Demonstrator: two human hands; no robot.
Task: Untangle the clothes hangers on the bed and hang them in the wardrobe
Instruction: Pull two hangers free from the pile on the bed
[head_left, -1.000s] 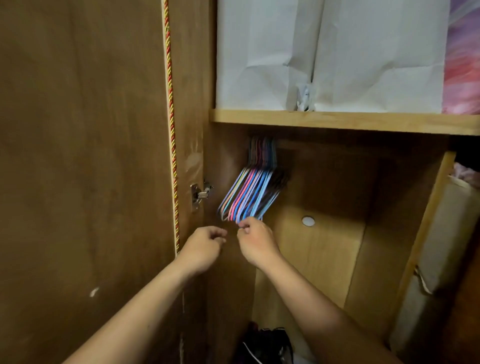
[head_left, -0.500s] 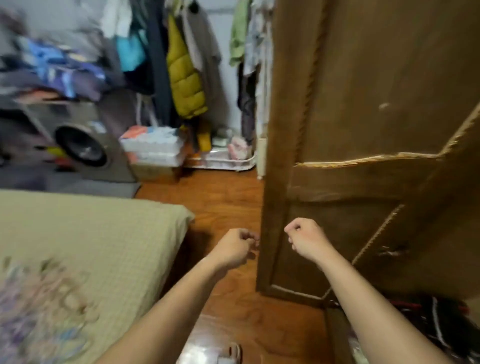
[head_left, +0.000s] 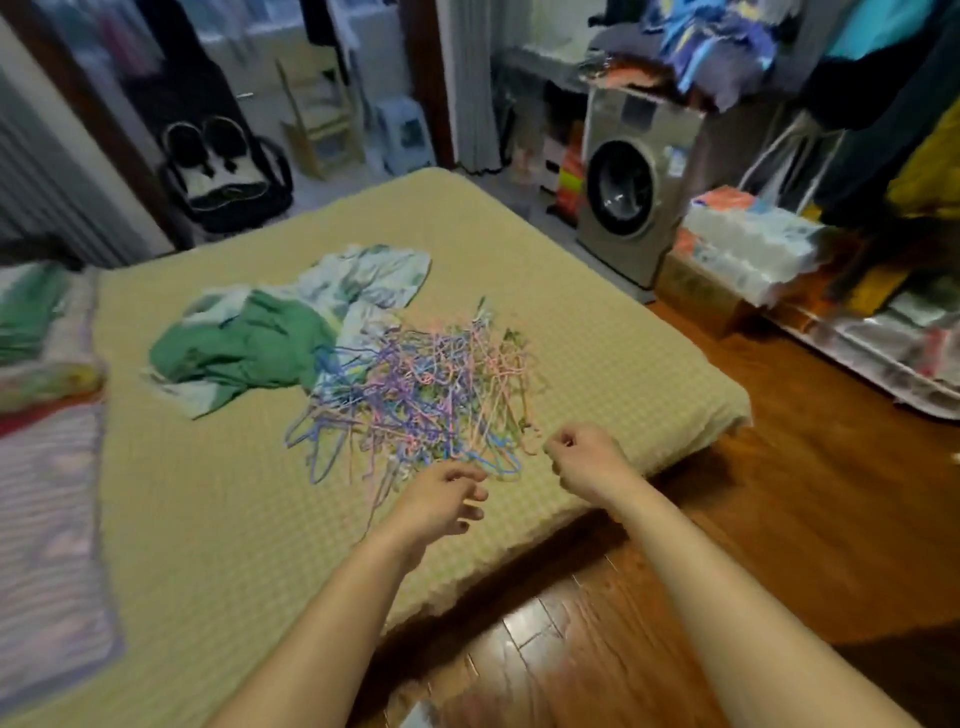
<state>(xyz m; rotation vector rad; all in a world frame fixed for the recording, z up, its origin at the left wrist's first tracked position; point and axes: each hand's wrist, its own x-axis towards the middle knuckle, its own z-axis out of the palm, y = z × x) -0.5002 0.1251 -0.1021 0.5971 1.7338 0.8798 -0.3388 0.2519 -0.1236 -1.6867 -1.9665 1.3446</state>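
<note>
There is one view only, from a wide-angle camera worn on the person's head. It looks forward and steeply down across the corner of the bed with the yellow-green quilted cover (head_left: 249, 519), close enough that both bare forearms reach in from the bottom edge. Farther off, the silver front-loading washing machine (head_left: 631, 189) stands beyond the bed's far side, and straight lines bend towards the frame's edges.

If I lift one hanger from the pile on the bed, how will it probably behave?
The hangers look thin, so one is probably light and fairly stiff. They lie crossed in a dense tangle, so lifting one will likely drag neighbours along. The bed looks soft, so dropped ones should stay put rather than slide.
</note>
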